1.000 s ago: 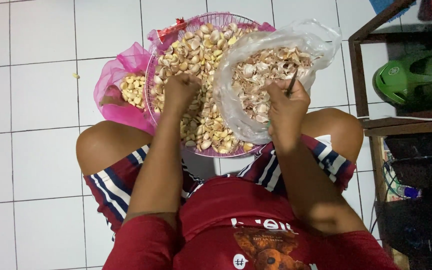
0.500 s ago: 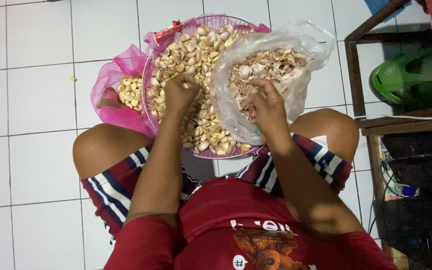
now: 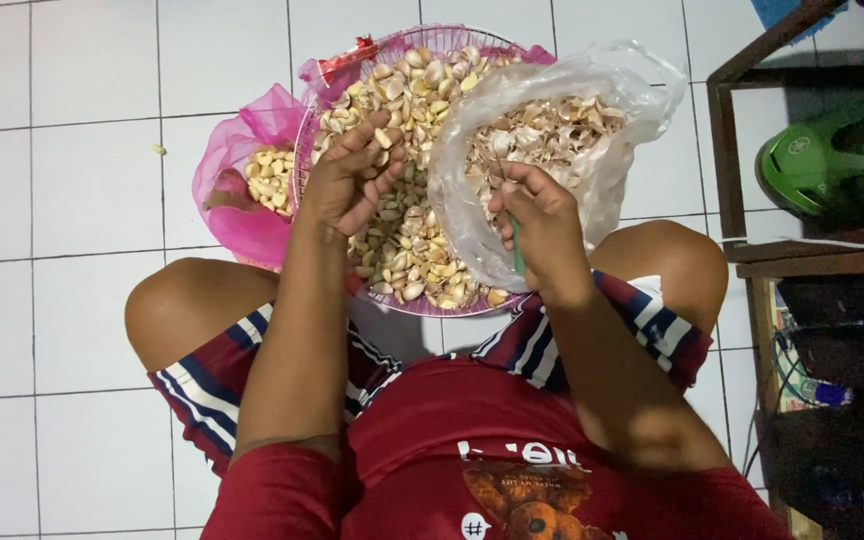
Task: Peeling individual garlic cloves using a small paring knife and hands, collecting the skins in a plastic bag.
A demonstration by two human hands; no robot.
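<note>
A round pink basket (image 3: 452, 40) heaped with garlic cloves (image 3: 412, 100) stands on the floor between my knees. My left hand (image 3: 347, 180) rests among the cloves with a clove between its fingertips. My right hand (image 3: 537, 215) grips a thin green-handled tool (image 3: 515, 245) over a clear plastic bag (image 3: 592, 180) filled with papery garlic skins (image 3: 542, 130). A pink net bag (image 3: 242, 200) holding peeled cloves (image 3: 270, 180) lies to the left of the basket.
White floor tiles (image 3: 72, 180) spread to the left, with one stray clove (image 3: 159, 150) on them. A dark wooden shelf frame (image 3: 732, 180) stands at the right with a green object (image 3: 822, 160) on it and cables (image 3: 802, 380) below.
My right hand has drawn back from the middle of the bag toward its near edge. My left hand has shifted slightly among the cloves.
</note>
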